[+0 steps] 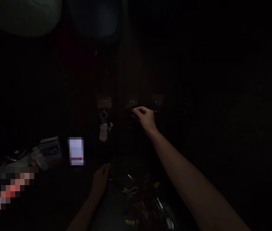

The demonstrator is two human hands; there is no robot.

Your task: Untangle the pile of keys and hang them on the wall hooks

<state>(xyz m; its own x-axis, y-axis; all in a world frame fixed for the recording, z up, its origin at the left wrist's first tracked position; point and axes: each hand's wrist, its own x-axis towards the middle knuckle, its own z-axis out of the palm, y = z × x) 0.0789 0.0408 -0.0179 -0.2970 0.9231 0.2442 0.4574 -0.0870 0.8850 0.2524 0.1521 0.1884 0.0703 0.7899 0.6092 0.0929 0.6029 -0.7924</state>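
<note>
The scene is very dark. My right hand (146,119) reaches forward with thumb and fingers pinched together, just below the middle clear hook (132,102). What it pinches is too dark to name. On the hook to the left (104,102) hangs a keychain with a metal ring (103,115) and a pale fob (103,132). My left hand (99,181) is low, its fingers drawn together beside a container of small items; whatever they grip is hidden in shadow. In that container lie a yellow-handled tool (129,190) and several shiny metal pieces.
Another hook (157,102) is mounted to the right of my right hand. At the left are a blurred bright screen (76,150), a white box (51,151) and some clutter. Two large pale rounded shapes, one at far left (27,16), hang at the top.
</note>
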